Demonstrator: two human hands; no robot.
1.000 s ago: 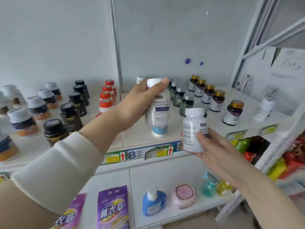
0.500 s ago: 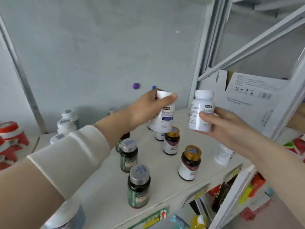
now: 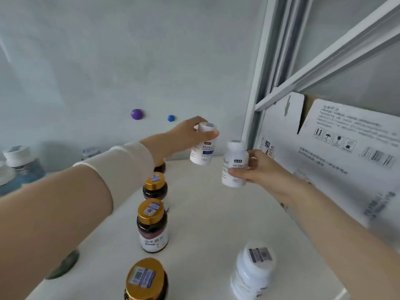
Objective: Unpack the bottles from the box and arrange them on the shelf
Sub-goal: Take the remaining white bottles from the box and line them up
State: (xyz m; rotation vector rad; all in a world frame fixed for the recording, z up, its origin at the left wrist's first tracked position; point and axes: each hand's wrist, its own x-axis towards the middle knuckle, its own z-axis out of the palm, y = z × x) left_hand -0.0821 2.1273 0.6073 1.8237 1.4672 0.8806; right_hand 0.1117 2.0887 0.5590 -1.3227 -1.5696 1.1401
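Nearest on the white shelf (image 3: 205, 224), a row of gold-capped bottles (image 3: 151, 226) stands on the left and a lone white bottle (image 3: 253, 271) on the right. Farther in, the right hand (image 3: 264, 169) curls its fingers round a second white bottle (image 3: 234, 164), upright and near the cardboard box (image 3: 337, 148). Beyond it, the left hand (image 3: 186, 135) grasps a blue-labelled bottle (image 3: 203, 150) by its cap and shoulder, tilted above the back of the shelf; the two held bottles are close but apart.

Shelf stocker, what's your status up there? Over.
Left hand grips white bottle by its cap, over the shelf. Right hand holds second white bottle. Gold-capped bottles stand left, clear of both.
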